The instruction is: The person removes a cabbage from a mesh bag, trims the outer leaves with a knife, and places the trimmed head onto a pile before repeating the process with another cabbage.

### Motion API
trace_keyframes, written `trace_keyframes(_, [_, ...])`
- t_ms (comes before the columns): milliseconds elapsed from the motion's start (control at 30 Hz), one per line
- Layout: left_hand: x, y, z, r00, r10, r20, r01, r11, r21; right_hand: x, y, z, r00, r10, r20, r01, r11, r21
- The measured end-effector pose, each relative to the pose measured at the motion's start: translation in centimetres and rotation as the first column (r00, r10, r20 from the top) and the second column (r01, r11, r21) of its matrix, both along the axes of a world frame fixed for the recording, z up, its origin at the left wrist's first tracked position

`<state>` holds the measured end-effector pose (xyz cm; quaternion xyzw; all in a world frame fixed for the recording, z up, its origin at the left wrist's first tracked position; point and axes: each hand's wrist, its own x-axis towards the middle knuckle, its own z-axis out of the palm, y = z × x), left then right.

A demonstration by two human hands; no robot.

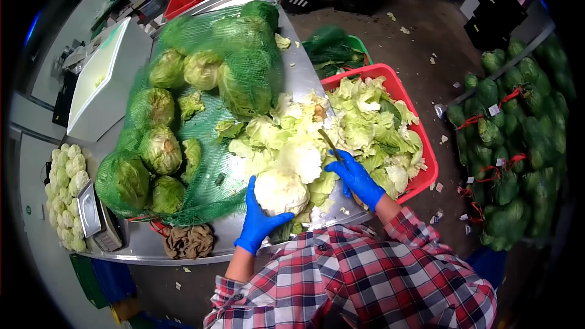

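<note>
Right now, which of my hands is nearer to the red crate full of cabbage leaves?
Your right hand: it is right beside the red crate, at its near left side. Your left hand is farther left, holding a pale cabbage.

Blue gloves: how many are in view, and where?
2: the left glove, cupped against the pale cabbage; the right glove, around a slim, knife-like tool. Others could be hidden in dim areas.
</note>
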<state>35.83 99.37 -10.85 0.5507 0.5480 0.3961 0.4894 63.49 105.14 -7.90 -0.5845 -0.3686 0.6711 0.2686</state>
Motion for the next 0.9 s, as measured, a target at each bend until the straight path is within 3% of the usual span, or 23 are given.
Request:
trace_keyframes(33, [-0.2, 0.3, -0.2, 0.995, 0.076, 0.057, -0.071, 0.994, -0.082, -0.4, -0.4, 0.5, 1.000, -0.003, 0.007, 0.003, 1.000, 0.030])
trace_keyframes(67, [-0.3, 0.8, -0.5, 0.982, 0.155, 0.109, -0.134, 0.976, -0.173, -0.5, -1.0, -1.9, 0.999, 0.025, 0.026, -0.032, 0.954, 0.297])
trace_keyframes(100, [-0.3, 1.0, -0.7, 0.960, 0.234, 0.153, -0.187, 0.944, -0.270, -1.2, -1.4, -2.2, 0.996, 0.061, 0.064, -0.081, 0.918, 0.387])
trace_keyframes(167, [1.4, 1.5, -0.3, 0.959, 0.273, 0.078, -0.250, 0.942, -0.221, -3.5, -1.8, -2.4, 0.984, 0.106, 0.146, -0.170, 0.815, 0.553])
trace_keyframes(300, [0.9, 0.3, -0.3, 0.982, 0.159, 0.105, -0.146, 0.982, -0.120, -5.8, 0.1, -2.5, 0.945, 0.163, 0.283, -0.286, 0.831, 0.476])
trace_keyframes(367, [0.6, -0.3, -0.3, 0.988, 0.131, 0.086, -0.123, 0.988, -0.091, -6.2, 0.3, -1.8, 0.970, 0.225, 0.094, -0.243, 0.901, 0.358])
trace_keyframes(433, [1.2, -0.8, -0.4, 0.983, 0.158, 0.091, -0.152, 0.986, -0.069, -5.5, 0.9, -1.7, 0.972, 0.226, 0.068, -0.236, 0.936, 0.261])
trace_keyframes(467, [1.3, -1.2, -0.7, 0.990, 0.142, 0.013, -0.142, 0.990, -0.027, -5.0, 1.2, -1.7, 0.974, 0.219, 0.063, -0.227, 0.954, 0.198])
trace_keyframes(500, [1.5, -1.7, -0.3, 0.995, 0.078, -0.061, -0.076, 0.997, 0.034, -4.6, 1.7, -7.7, 0.882, 0.150, 0.447, -0.385, 0.778, 0.497])
trace_keyframes(567, [1.6, -2.5, 0.1, 0.998, -0.008, -0.062, 0.013, 0.996, 0.085, -4.5, 1.5, -5.5, 0.859, 0.071, 0.507, -0.411, 0.686, 0.600])
trace_keyframes(633, [0.7, -3.2, 1.9, 0.976, 0.051, 0.212, -0.025, 0.992, -0.126, -3.7, 2.0, -4.7, 0.992, 0.107, 0.074, -0.126, 0.929, 0.349])
trace_keyframes(667, [0.3, -3.5, 2.8, 0.936, 0.105, 0.337, -0.027, 0.973, -0.228, -3.1, 1.8, -5.6, 0.973, -0.057, -0.223, 0.113, 0.963, 0.245])
trace_keyframes(700, [0.1, -3.6, 3.2, 0.926, 0.119, 0.358, -0.036, 0.972, -0.231, -1.9, 1.9, -4.3, 0.964, -0.096, -0.248, 0.145, 0.972, 0.186])
trace_keyframes(767, [0.1, -4.2, 3.6, 0.902, 0.150, 0.405, -0.051, 0.968, -0.246, -2.2, 0.7, 0.4, 0.997, 0.076, 0.004, -0.072, 0.927, 0.368])
trace_keyframes(833, [1.7, -3.7, 3.4, 0.911, 0.232, 0.341, -0.137, 0.950, -0.280, -4.4, -1.0, 1.0, 0.939, 0.195, 0.282, -0.340, 0.643, 0.686])
trace_keyframes(900, [2.3, -3.5, 1.6, 0.940, 0.223, 0.260, -0.175, 0.965, -0.194, -5.1, -2.1, 0.9, 0.832, 0.425, 0.356, -0.554, 0.651, 0.518])
